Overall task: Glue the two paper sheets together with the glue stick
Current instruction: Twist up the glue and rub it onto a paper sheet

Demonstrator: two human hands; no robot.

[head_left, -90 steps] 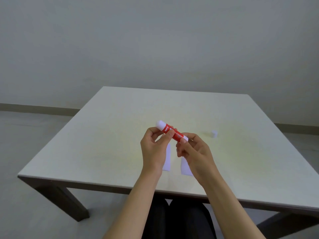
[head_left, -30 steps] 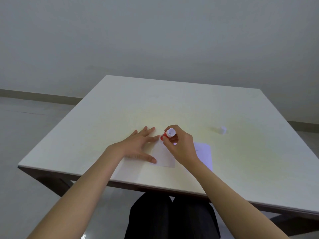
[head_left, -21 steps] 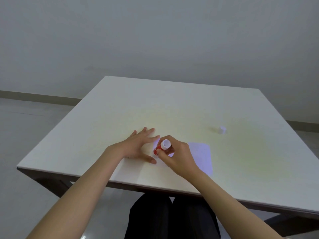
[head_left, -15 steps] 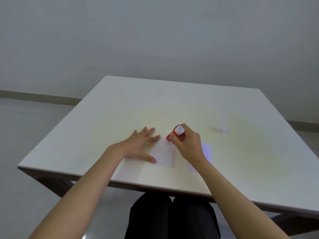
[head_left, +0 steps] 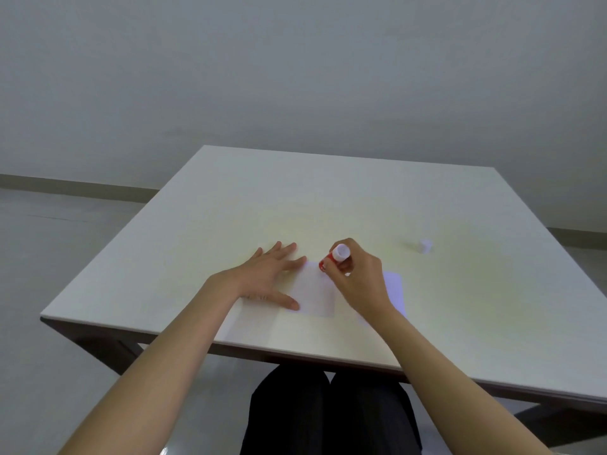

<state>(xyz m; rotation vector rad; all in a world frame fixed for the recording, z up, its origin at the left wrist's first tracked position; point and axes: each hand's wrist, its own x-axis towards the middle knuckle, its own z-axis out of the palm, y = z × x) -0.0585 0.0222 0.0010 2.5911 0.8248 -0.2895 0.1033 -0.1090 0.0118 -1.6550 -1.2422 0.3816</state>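
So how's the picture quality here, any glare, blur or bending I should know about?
Head view: soft, even light with faint shadows and no hard glare; wide-angle lens splays the table edges outward; the white paper sheet nearly washes into the pale tabletop; the small cap looks slightly blurred; the hands and glue stick are reasonably sharp.

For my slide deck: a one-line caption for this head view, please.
Left hand flat on one paper sheet, right hand rubbing the glue stick along its far edge.
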